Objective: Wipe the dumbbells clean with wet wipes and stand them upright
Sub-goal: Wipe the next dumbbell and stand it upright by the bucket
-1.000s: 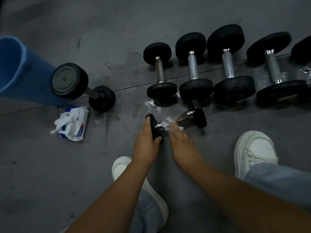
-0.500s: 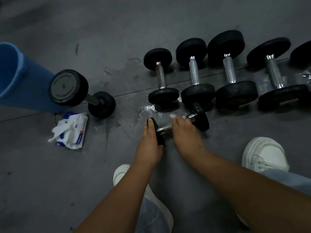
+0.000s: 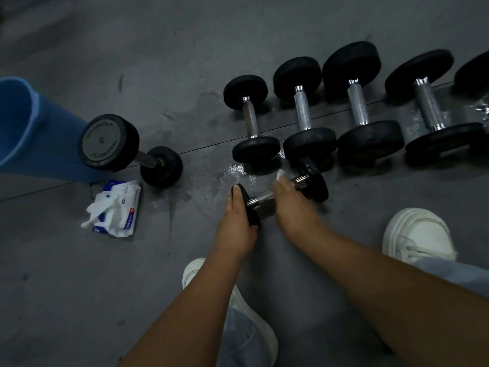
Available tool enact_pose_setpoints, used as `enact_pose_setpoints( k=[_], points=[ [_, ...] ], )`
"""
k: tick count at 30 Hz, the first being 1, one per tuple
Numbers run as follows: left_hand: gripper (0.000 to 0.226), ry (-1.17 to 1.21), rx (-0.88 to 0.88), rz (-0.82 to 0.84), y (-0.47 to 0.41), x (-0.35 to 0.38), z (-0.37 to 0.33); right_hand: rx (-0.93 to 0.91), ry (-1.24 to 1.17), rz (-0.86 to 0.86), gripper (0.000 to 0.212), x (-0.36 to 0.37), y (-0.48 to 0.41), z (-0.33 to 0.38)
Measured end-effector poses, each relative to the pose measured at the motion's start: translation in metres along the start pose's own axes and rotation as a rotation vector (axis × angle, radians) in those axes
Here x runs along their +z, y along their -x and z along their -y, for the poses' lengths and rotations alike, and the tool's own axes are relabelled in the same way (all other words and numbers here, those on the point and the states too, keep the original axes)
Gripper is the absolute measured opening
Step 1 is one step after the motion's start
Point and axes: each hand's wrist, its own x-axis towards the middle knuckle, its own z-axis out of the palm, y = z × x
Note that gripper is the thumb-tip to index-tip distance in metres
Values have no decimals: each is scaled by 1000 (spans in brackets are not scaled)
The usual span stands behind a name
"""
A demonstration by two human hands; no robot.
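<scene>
Grey floor (image 3: 105,300), wet beside the small dumbbell (image 3: 317,186); left hand (image 3: 235,223) grips its end, right hand (image 3: 293,207) clamps a wipe (image 3: 280,175) on its handle.

A: From where does the single camera look?

B: From the person's head. It faces forward and steeply down onto the dark grey floor (image 3: 79,287).

A: And how near is it?

B: Quite near. Both forearms come in from the lower edge. The left hand (image 3: 235,223) and the right hand (image 3: 293,205) hold the small black dumbbell with a metal handle (image 3: 316,185) at the centre. The left edge cuts the blue plastic bucket (image 3: 23,123).
</scene>
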Motion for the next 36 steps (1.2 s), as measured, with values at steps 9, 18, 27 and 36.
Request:
enact_pose_setpoints(
  k=[9, 18, 27, 36],
  points=[
    [107, 4, 2, -6, 0, 1, 2, -78, 174, 104, 61, 7, 4, -6],
    [103, 9, 9, -11, 0, 0, 1, -214, 158, 202, 65, 5, 16, -3],
    [107, 20, -2, -17, -3, 1, 2, -70, 185, 51, 58, 5, 16, -11],
    [108, 24, 11, -21, -4, 3, 5, 30, 226, 23, 71, 14, 16, -21]
  ],
)
